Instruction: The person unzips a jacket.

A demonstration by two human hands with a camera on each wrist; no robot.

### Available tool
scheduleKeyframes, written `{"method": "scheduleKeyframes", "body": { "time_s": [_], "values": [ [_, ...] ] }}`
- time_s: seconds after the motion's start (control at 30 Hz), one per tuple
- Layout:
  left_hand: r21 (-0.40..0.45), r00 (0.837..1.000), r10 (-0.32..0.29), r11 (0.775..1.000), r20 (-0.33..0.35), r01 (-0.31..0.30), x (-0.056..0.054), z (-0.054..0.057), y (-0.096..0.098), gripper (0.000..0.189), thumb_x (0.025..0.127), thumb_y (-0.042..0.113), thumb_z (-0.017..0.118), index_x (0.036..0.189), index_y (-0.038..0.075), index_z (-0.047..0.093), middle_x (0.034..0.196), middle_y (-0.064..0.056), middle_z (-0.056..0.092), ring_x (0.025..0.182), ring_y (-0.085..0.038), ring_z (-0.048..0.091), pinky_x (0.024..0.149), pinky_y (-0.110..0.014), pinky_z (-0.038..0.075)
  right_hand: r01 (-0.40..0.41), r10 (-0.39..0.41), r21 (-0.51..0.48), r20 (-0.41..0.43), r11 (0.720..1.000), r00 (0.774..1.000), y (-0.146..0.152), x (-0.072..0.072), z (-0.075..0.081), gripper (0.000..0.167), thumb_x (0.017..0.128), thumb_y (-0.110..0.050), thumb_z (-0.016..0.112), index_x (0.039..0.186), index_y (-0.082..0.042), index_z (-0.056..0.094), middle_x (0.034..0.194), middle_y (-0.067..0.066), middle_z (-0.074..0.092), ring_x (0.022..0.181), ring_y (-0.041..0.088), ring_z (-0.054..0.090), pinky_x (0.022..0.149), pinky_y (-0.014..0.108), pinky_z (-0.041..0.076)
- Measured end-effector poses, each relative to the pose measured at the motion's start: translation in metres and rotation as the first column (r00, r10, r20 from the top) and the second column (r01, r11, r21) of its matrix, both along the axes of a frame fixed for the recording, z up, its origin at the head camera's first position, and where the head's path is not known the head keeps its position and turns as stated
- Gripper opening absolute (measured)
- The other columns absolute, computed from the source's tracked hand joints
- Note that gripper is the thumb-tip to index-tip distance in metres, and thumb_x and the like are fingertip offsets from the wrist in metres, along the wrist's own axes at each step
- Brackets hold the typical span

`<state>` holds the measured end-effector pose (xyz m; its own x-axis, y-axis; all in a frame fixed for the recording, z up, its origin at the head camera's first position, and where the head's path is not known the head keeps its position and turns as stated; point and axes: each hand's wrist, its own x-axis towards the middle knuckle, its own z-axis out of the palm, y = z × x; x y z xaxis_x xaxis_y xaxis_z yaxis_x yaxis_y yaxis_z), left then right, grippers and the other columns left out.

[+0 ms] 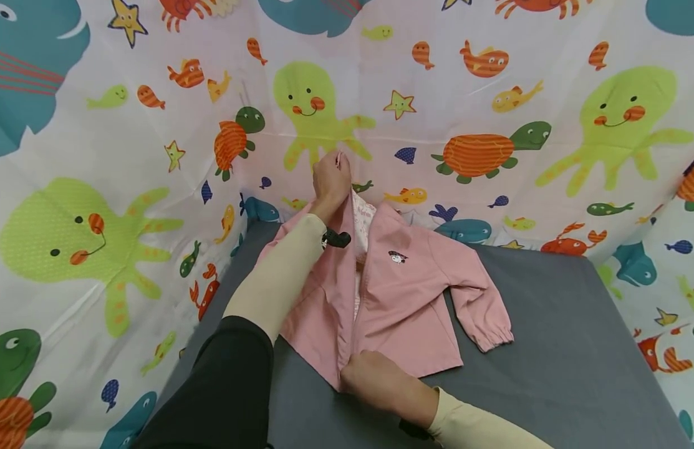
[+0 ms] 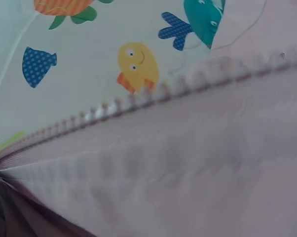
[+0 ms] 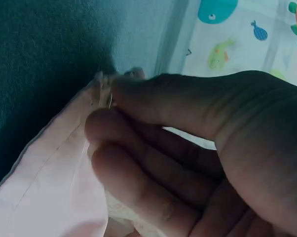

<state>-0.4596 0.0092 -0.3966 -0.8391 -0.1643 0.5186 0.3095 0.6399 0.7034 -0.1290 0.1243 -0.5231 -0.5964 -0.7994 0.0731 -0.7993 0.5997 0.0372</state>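
A pink child's jacket (image 1: 403, 299) with a small cartoon patch on its chest lies on the grey surface, its white printed lining (image 1: 362, 218) showing at the collar. My left hand (image 1: 332, 178) grips the top of one front edge and holds it raised. At the bottom hem, my right hand (image 1: 380, 381) pinches the lower end of the front opening between thumb and fingers. Close up, the right hand (image 3: 158, 148) has its thumb against the curled fingers at the fabric's corner. Zipper teeth (image 2: 138, 101) run along a taut pink edge in the left wrist view; the left hand's fingers are hidden there.
The grey tabletop (image 1: 549, 349) extends to the right of the jacket. A white cloth (image 1: 347, 75) printed with sea animals hangs behind and along both sides. One jacket sleeve (image 1: 481, 299) lies spread to the right.
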Motion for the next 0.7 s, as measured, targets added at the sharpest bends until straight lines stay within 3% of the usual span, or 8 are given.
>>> {"method": "scheduleKeyframes", "body": {
  "time_s": [0.13, 0.27, 0.37, 0.47, 0.6, 0.7],
  "values": [
    [-0.046, 0.997, -0.065, 0.997, -0.052, 0.063, 0.000, -0.006, -0.004, 0.035, 0.113, 0.030, 0.055, 0.089, 0.008, 0.069, 0.093, -0.015, 0.073, 0.093, -0.034, 0.073, 0.082, -0.049, 0.055, 0.003, 0.001, -0.035, 0.115, 0.999, 0.993, 0.002, -0.007, 0.000, 0.030, 0.082, -0.021, 0.093, 0.066, -0.024, 0.067, 0.065, -0.009, 0.064, 0.060, 0.005, 0.059, 0.054, 0.027, 0.051],
    [-0.096, 0.990, -0.127, 0.988, -0.064, 0.121, 0.004, -0.017, -0.011, 0.032, 0.113, 0.032, 0.060, 0.106, 0.007, 0.079, 0.105, -0.013, 0.072, 0.099, -0.031, 0.070, 0.089, -0.046, 0.055, 0.019, 0.013, -0.114, 0.272, 0.993, 0.962, 0.008, -0.017, 0.002, 0.026, 0.078, -0.025, 0.096, 0.072, -0.023, 0.071, 0.066, -0.017, 0.059, 0.061, -0.003, 0.050, 0.058, 0.019, 0.044],
    [-0.114, 0.990, -0.129, 0.986, -0.051, 0.122, 0.008, -0.026, -0.017, 0.031, 0.112, 0.035, 0.062, 0.114, 0.010, 0.080, 0.112, -0.010, 0.068, 0.105, -0.029, 0.066, 0.096, -0.047, 0.051, 0.052, 0.004, -0.189, 0.282, 0.981, 0.959, 0.017, -0.025, 0.004, 0.023, 0.082, -0.032, 0.094, 0.077, -0.021, 0.075, 0.066, -0.016, 0.058, 0.061, -0.003, 0.046, 0.059, 0.019, 0.041],
    [-0.144, 0.991, -0.121, 0.983, -0.063, 0.111, 0.011, -0.033, -0.023, 0.030, 0.111, 0.035, 0.064, 0.121, 0.012, 0.080, 0.122, -0.010, 0.068, 0.115, -0.030, 0.065, 0.103, -0.051, 0.045, 0.101, -0.034, -0.257, 0.253, 0.961, 0.967, 0.028, -0.036, 0.009, 0.020, 0.089, -0.035, 0.090, 0.086, -0.018, 0.079, 0.071, -0.010, 0.066, 0.064, 0.001, 0.053, 0.062, 0.023, 0.047],
    [-0.190, 0.987, -0.128, 0.976, -0.094, 0.108, 0.014, -0.042, -0.030, 0.036, 0.108, 0.032, 0.069, 0.139, 0.013, 0.074, 0.139, -0.013, 0.064, 0.128, -0.034, 0.060, 0.106, -0.053, 0.042, 0.181, -0.095, -0.327, 0.261, 0.927, 0.961, 0.043, -0.048, 0.015, 0.027, 0.094, -0.036, 0.087, 0.106, -0.012, 0.083, 0.093, 0.001, 0.079, 0.081, 0.015, 0.073, 0.077, 0.034, 0.061],
    [-0.212, 0.982, -0.157, 0.968, -0.104, 0.132, 0.018, -0.048, -0.034, 0.045, 0.107, 0.030, 0.071, 0.148, 0.013, 0.067, 0.147, -0.014, 0.060, 0.132, -0.037, 0.057, 0.107, -0.055, 0.042, 0.240, -0.141, -0.359, 0.281, 0.902, 0.949, 0.051, -0.055, 0.020, 0.036, 0.096, -0.036, 0.086, 0.118, -0.007, 0.081, 0.110, 0.007, 0.081, 0.098, 0.025, 0.078, 0.088, 0.044, 0.064]
  ]
}}
